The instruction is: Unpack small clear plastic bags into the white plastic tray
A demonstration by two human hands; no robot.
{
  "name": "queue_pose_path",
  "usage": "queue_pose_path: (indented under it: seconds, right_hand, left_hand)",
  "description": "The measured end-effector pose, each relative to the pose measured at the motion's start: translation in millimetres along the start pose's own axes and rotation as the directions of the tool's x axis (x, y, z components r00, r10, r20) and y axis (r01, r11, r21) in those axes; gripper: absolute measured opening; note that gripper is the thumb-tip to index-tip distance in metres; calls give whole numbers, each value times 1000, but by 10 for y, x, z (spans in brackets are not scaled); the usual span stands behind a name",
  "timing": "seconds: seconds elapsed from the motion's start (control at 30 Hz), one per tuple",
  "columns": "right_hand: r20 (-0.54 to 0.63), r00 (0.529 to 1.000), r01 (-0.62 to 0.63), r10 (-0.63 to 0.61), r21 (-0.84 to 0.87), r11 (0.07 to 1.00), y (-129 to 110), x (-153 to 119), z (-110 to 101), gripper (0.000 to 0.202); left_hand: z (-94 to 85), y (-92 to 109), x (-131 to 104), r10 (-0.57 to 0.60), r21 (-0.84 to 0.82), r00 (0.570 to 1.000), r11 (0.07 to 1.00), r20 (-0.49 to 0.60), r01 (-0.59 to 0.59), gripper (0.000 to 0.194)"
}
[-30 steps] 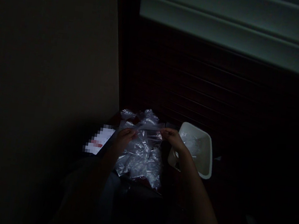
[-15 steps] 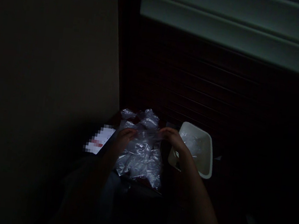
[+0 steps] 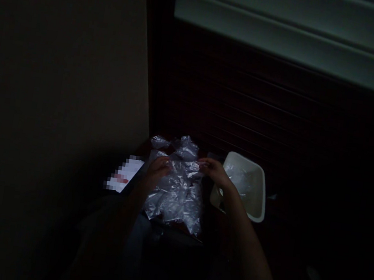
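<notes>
In the dim light, several clear plastic bags (image 3: 173, 202) lie in a shiny heap in front of me. My left hand (image 3: 159, 167) is at the heap's upper left, its fingers closed on the edge of a thin clear plastic bag (image 3: 182, 169). On the other side my right hand (image 3: 213, 169) pinches the same bag near its upper right corner. The bag stretches between both hands, over the heap, and its lower part cannot be told from the bags beneath.
A white plastic basin (image 3: 261, 200) with clear plastic inside stands right of the heap. To the left lies a lit phone (image 3: 123, 177), its screen partly blurred out. A pale wall (image 3: 81, 52) rises on the left and dark slatted panelling (image 3: 264, 104) behind.
The plastic between my hands has shifted from a bunched strip to a flatter, more spread sheet. My hands have barely moved.
</notes>
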State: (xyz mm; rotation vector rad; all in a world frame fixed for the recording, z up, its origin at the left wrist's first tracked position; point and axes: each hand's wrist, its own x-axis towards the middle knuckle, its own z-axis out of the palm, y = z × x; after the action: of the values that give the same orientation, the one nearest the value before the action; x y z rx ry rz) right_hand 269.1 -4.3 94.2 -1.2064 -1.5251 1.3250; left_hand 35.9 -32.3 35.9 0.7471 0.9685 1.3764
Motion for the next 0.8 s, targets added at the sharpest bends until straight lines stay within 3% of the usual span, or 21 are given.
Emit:
queue_pose_path:
  seconds: [0.13,0.3,0.47,0.63,0.8]
  right_hand:
    - [12,1000,-18,17,77,997,-25,-6,4,27]
    - [-9,1000,-24,25,121,992,-24,-10,2,27]
    - [-36,999,-12,18,143,990,-6,-12,-11,29]
    - [-14,1000,-13,16,143,990,-13,-27,-23,33]
    - [5,1000,-3,3,120,993,-7,-23,-26,37]
  left_hand:
    - [15,10,-13,-6,-68,1000,998,13,7,42]
    - [63,24,-42,-60,-100,998,993,1,60,57]
    - [65,26,-67,-205,82,963,978,174,193,35]
    - [73,26,-64,-174,32,979,985,102,171,27]
    - [89,19,-56,-166,-68,979,982,116,175,24]
